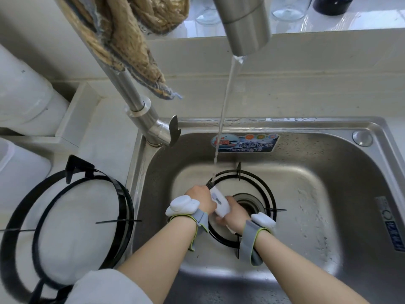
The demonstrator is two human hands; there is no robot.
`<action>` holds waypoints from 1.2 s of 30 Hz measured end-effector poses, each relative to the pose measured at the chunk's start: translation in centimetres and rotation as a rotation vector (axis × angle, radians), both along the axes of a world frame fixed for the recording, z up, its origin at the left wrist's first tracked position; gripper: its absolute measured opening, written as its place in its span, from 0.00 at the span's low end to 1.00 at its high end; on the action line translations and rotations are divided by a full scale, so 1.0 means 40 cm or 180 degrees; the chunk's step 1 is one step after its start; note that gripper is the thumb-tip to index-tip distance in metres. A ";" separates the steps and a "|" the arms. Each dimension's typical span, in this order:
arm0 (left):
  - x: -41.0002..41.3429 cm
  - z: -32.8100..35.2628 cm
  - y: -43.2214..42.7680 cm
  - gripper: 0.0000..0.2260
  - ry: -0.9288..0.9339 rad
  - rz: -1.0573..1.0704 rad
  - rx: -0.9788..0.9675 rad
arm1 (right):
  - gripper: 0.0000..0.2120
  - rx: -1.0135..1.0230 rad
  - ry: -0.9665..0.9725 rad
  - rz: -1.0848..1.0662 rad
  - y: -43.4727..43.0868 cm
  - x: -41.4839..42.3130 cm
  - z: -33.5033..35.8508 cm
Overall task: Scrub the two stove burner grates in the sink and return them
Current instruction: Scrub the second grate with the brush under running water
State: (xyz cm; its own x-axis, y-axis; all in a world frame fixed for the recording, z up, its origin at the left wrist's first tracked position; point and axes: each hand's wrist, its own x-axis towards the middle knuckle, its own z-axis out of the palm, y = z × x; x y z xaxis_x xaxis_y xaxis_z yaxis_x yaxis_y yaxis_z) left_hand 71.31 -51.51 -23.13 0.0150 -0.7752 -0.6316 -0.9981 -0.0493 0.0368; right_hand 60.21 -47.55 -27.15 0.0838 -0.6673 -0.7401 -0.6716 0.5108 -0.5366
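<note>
Water (225, 102) runs onto a grate (238, 172) in the steel sink (306, 126). Left hand (200, 198) curls round its rim, right hand (233, 215) grips a white brush (221, 205). Second grate (74, 167) lies on the counter (105, 119).

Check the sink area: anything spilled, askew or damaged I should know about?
Nothing serious. The grate sits in the sink under the running water, the right hand grips a white brush, and the second grate rests on the counter to its left. The only oddity is a frayed cloth draped over the faucet neck, threads dangling.
</note>
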 end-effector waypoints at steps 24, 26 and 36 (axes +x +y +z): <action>-0.010 -0.006 0.053 0.12 0.0182 0.0067 0.0233 | 0.28 0.0347 -0.0534 -0.2378 -0.045 -0.037 -0.021; -0.011 -0.003 0.055 0.12 0.0232 0.0168 0.0258 | 0.28 0.0285 -0.0470 -0.2253 -0.041 -0.035 -0.016; -0.003 0.012 0.040 0.34 0.0594 0.0820 0.0161 | 0.26 0.0052 -0.0243 -0.1349 -0.061 -0.044 0.017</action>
